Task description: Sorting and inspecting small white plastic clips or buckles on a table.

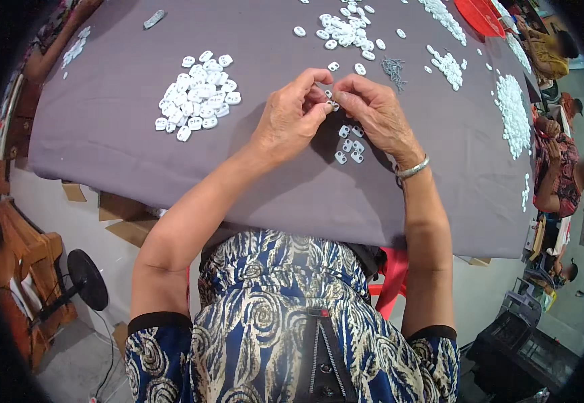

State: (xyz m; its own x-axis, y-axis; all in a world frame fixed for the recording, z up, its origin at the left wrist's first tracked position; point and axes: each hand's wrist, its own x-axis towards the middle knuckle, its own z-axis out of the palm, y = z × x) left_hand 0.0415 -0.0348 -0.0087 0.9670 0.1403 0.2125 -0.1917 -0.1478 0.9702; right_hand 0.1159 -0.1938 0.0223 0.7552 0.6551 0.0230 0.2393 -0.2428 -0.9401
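Observation:
Close together over the grey cloth, my left hand (290, 119) and my right hand (376, 115) pinch a small white plastic piece with holes (334, 105) between their fingertips. The fingers cover most of it, so its exact kind is unclear. Just below my right fingers lie several flat pale pieces with round holes (344, 144). Beyond the hands is a loose pile of white oval pieces (345, 30), with a small heap of thin grey metal pins or screws (393, 72) to its right. A larger pile of white two-holed pieces (198, 94) sits to the left.
The table's grey cloth (265, 195) hangs over the near edge. More white pieces (512, 114) and a red tray (481, 17) are at the right. Other people sit along the right side; another person's arm (53, 40) reaches in at far left. A black fan (87, 279) stands lower left.

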